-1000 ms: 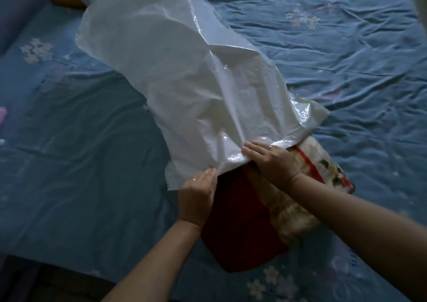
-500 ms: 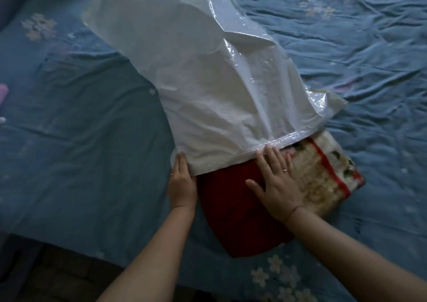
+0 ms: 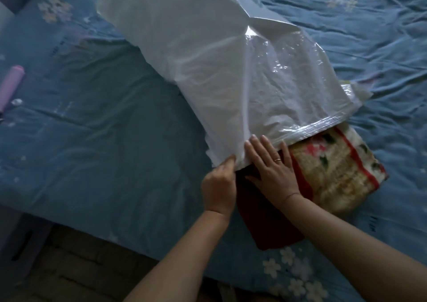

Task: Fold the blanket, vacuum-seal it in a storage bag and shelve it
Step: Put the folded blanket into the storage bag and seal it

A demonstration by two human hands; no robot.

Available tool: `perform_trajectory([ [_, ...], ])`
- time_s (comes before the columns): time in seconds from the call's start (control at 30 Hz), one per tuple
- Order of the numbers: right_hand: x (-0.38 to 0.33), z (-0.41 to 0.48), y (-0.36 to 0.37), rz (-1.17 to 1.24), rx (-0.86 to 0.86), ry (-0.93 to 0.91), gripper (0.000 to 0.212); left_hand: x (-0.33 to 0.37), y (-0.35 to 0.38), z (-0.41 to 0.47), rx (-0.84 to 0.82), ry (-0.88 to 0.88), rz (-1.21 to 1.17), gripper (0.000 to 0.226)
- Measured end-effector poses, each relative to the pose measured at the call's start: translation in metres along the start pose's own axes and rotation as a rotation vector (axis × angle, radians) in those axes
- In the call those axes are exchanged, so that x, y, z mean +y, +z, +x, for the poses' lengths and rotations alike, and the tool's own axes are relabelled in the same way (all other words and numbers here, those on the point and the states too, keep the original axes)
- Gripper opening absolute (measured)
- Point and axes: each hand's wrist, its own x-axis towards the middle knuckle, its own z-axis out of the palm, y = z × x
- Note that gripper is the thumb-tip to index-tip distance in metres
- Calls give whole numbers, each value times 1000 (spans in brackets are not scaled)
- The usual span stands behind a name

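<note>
left hand [image 3: 218, 186] now off the bed [image 3: 104, 116], apparently pinching the storage bag [image 3: 219, 70] mouth; right hand [image 3: 275, 174] spread flat on the blanket [image 3: 335, 170], mostly still sticking out at the bag's 5 o'clock, so stuffing continues

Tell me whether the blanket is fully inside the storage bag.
Only partly. The blanket sticks out of the storage bag mouth, whose edge the left hand grips; the right hand lies flat on the blanket.

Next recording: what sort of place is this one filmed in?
Most likely a bedroom in a home. Everything lies on a wrinkled blue floral bedsheet, a folded blanket sits there partly covered by a plastic storage bag, and dark floor shows past the near edge.
</note>
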Motion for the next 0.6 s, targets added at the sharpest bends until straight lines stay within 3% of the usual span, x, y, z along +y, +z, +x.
perform_trajectory([
  [0.1, 14, -13, -2, 66, -18, 137, 70, 4, 6, -8, -66, -55, -158, 35],
  [0.17, 11, -13, -2, 97, -34, 202, 73, -13, 10, -12, -133, -134, -297, 58],
  [0.23, 0, -13, -3, 112, -45, 240, 77, -32, 8, -17, -161, -345, -420, 86],
  [0.3, -13, -17, -5, 152, -38, 281, 81, -52, 7, -17, -154, -720, -602, 96],
  [0.43, -49, -33, -8, 280, -29, 372, 91, -79, 11, -2, -287, -1355, -1112, 74],
  [0.53, -72, -38, -9, 370, -27, 407, 96, -79, 14, 10, -340, -1563, -1545, 68],
  [0.6, -78, -38, -6, 367, -38, 422, 99, -76, 17, 19, -364, -1620, -1637, 64],
])
